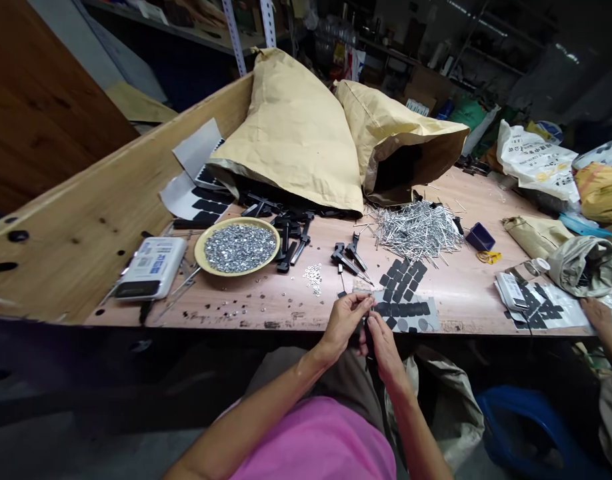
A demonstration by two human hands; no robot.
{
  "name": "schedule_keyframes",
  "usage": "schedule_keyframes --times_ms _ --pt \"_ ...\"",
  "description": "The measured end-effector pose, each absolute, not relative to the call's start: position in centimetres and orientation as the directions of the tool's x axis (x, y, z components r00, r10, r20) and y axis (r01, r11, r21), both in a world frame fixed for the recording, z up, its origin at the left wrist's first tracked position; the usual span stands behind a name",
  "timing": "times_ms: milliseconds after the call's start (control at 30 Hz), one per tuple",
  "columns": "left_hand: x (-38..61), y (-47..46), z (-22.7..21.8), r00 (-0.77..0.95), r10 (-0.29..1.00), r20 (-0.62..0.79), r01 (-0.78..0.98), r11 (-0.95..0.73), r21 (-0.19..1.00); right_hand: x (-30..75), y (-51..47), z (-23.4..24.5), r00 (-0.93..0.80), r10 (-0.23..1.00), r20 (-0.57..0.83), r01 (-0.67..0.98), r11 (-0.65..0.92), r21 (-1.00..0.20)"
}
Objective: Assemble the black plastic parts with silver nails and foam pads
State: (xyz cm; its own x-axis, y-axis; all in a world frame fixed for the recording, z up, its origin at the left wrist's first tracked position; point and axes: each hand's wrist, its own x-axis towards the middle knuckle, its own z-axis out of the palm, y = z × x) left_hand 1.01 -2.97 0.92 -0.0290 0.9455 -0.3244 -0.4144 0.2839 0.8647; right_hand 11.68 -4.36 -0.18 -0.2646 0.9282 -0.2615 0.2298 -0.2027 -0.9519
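Observation:
Close together at the table's front edge, my two hands meet over my lap. My left hand [345, 321] is closed, its thumb and forefinger pinched on something too small to name. My right hand [386, 348] is wrapped round a dark plastic part [370, 339], mostly hidden by the fingers. Just beyond lies a grey backing sheet [433, 313] with black stickers [402, 309] on it. Black plastic clamp-like parts [350, 257] with metal rods lie past my left hand, beside scattered small washers [313, 277]. A heap of metal pins [419, 230] lies further back.
A yellow bowl [200, 257] of small metal pieces and a white device [156, 263] stand at left. Large paper sacks [296, 133] fill the back. A small dark-blue box [480, 237] sits at right. Another person's hand [603, 323] rests at the far right edge.

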Motion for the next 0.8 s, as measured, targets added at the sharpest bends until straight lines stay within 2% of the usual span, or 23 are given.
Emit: schedule_keyframes --times_ms 67,167,267,367,467,533,600,800 --pt "1.0 -3.4 0.3 -0.098 0.959 -0.267 -0.348 0.218 0.912 11.9 -4.8 0.0 -0.260 0.907 -0.332 0.301 -0.251 -0.920" --pt "0.7 -3.8 -0.9 -0.084 0.974 -0.210 -0.209 0.189 0.960 13.3 -5.4 0.1 -0.177 0.936 -0.305 0.533 -0.170 -0.829" --pt "-0.2 -3.9 -2.1 -0.051 0.982 -0.181 -0.051 0.178 0.983 15.3 -5.8 -0.3 -0.062 0.981 -0.185 0.761 -0.074 -0.644" --pt "-1.7 -3.7 -3.2 -0.221 0.974 -0.039 0.105 0.064 0.992 17.1 -6.2 -0.9 0.019 0.987 -0.162 0.890 -0.090 -0.447" --pt "-3.1 -3.2 -4.5 -0.375 0.919 0.125 0.246 -0.031 0.969 17.9 -6.4 -1.4 0.098 0.960 -0.263 0.961 -0.160 -0.225" --pt "-3.8 -2.9 -5.5 -0.425 0.876 0.227 0.345 -0.075 0.936 17.9 -6.4 -1.6 0.159 0.928 -0.338 0.980 -0.191 -0.062" --pt "-4.3 -2.8 -6.4 -0.442 0.844 0.305 0.422 -0.104 0.901 18.0 -6.3 -1.5 0.195 0.905 -0.377 0.980 -0.195 0.039" --pt "-4.3 -3.1 -8.7 -0.443 0.813 0.377 0.506 -0.120 0.854 18.5 -6.1 -1.3 0.179 0.906 -0.383 0.984 -0.163 0.075"
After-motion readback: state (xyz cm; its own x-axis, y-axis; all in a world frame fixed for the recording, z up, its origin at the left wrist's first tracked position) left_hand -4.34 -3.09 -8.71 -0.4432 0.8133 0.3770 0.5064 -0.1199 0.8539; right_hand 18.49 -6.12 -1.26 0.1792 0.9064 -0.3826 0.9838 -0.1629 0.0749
